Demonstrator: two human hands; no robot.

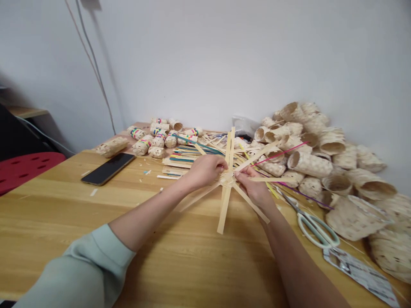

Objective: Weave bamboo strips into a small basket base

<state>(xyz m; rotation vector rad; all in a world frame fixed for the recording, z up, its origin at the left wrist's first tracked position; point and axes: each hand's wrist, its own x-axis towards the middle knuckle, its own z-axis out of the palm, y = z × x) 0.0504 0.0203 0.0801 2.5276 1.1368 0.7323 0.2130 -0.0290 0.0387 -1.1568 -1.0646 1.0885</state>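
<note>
A star of crossed pale bamboo strips point(226, 201) is held above the wooden table point(96, 222). My left hand point(205, 170) is closed in a pinch on the strips just left of the woven centre. My right hand point(253, 185) is closed on the strips at the right of the centre, fingers wrapped around them. The strips fan out in all directions from between the two hands. A thin pink strip point(279, 154) runs up to the right behind them.
A black phone point(108, 168) lies at the left. Small woven tubes with coloured bands point(154, 139) and loose coloured strips point(183, 156) sit at the back. A heap of woven baskets point(321, 149) fills the right. Scissors point(313, 224) lie near my right forearm. A red stool point(25, 167) stands at the far left.
</note>
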